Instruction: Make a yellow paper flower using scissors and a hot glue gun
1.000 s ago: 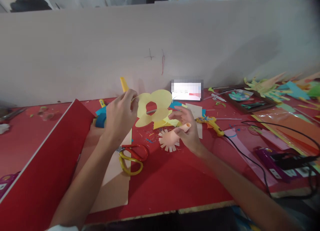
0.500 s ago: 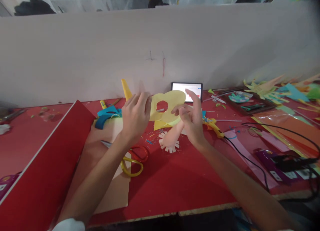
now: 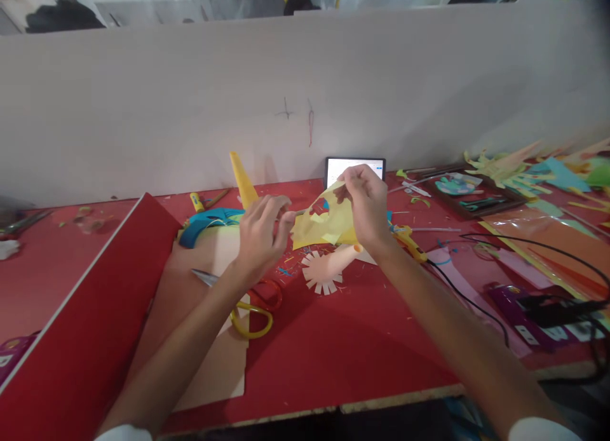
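Observation:
My right hand [image 3: 368,206] is closed, pinching a pale yellow paper cutout [image 3: 336,193] by its upper right edge. The cutout has a hole in it and is tilted, seen partly edge-on. My left hand [image 3: 261,232] is at the cutout's left end, thumb and fingers apart; whether it touches the paper is hard to tell. Behind and below lies a yellow paper sheet [image 3: 305,234]. Under the hands, a peach paper cone [image 3: 333,263] with a fringed base rests on the red table [image 3: 333,352]. Scissors [image 3: 252,326] with red and yellow handles lie below my left hand.
A yellow paper cone [image 3: 242,180] stands at the back, left of a tablet [image 3: 332,169] leaning on the wall. A red board [image 3: 90,307] rises at left beside peach sheets [image 3: 214,371]. To the right are a yellow glue gun [image 3: 410,244], its black cord and a dark tray [image 3: 469,209].
The yellow cutout has turned from nearly face-on to a steep tilt. My right hand has moved up, now gripping its edge, uncovering the peach cone's tip. My left hand's fingers have spread.

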{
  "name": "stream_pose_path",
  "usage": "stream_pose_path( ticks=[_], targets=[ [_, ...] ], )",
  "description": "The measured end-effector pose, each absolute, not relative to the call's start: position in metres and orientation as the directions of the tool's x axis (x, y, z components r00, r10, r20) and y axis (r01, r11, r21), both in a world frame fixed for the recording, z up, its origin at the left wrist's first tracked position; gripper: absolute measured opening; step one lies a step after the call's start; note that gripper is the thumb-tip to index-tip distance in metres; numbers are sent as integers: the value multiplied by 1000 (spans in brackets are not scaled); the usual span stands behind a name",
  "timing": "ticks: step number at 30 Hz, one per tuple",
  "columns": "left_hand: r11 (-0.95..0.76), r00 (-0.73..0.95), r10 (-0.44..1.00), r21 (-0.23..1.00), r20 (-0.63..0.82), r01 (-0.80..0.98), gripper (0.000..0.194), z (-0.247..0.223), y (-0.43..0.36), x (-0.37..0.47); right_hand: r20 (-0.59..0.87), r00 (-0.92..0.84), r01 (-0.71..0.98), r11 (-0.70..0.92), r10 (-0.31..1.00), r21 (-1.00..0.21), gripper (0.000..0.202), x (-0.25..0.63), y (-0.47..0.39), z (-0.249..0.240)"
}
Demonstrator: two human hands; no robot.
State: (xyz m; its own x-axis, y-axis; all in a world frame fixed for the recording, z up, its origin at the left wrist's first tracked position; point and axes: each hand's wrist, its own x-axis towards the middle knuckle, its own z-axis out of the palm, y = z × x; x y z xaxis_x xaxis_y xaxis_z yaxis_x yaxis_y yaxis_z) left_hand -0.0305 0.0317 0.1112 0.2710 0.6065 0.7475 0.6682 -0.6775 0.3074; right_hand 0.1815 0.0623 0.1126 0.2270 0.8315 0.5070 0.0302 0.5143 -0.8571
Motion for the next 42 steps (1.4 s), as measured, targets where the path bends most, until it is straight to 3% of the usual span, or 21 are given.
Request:
stream_pose_path(
  ticks=[4, 9, 12, 16, 20, 24, 32, 37, 42],
  targets=[
    [-549, 135, 795, 605, 592, 577, 33, 84, 48, -35, 514, 173, 7, 521, 840, -854, 34, 181, 75, 118],
    [-235, 112, 971, 924, 211, 302, 36, 58, 77, -39, 545, 73, 23, 545, 836, -838, 22, 182, 80, 133],
    [-24, 163, 987, 990, 2, 138, 41, 58, 83, -34, 583, -5, 20, 583, 812, -812, 15, 182, 80, 146],
    [175, 309, 941, 979, -135, -105, 50, 66, 86, -19, 627, -85, 8, 630, 774, -776, 13, 183, 83, 161],
    [153, 290, 956, 929, -53, -336, 44, 73, 89, -10, 658, -95, 37, 663, 747, -748, 13, 187, 84, 168],
    [-8, 140, 988, 919, 69, -395, 40, 83, 87, -14, 691, -42, 106, 691, 722, -716, 14, 193, 78, 171],
    [-376, 6, 925, 914, 381, -154, 31, 127, 71, -29, 774, 105, 245, 738, 624, -628, 17, 206, 66, 185],
    [-469, -19, 883, 883, 468, -34, 29, 159, 52, -36, 797, 202, 208, 770, 569, -603, 15, 215, 37, 194],
    [-545, -10, 838, 838, 545, 24, 25, 172, 25, -38, 744, 292, 131, 746, 600, -653, 15, 219, -1, 189]
  ],
)
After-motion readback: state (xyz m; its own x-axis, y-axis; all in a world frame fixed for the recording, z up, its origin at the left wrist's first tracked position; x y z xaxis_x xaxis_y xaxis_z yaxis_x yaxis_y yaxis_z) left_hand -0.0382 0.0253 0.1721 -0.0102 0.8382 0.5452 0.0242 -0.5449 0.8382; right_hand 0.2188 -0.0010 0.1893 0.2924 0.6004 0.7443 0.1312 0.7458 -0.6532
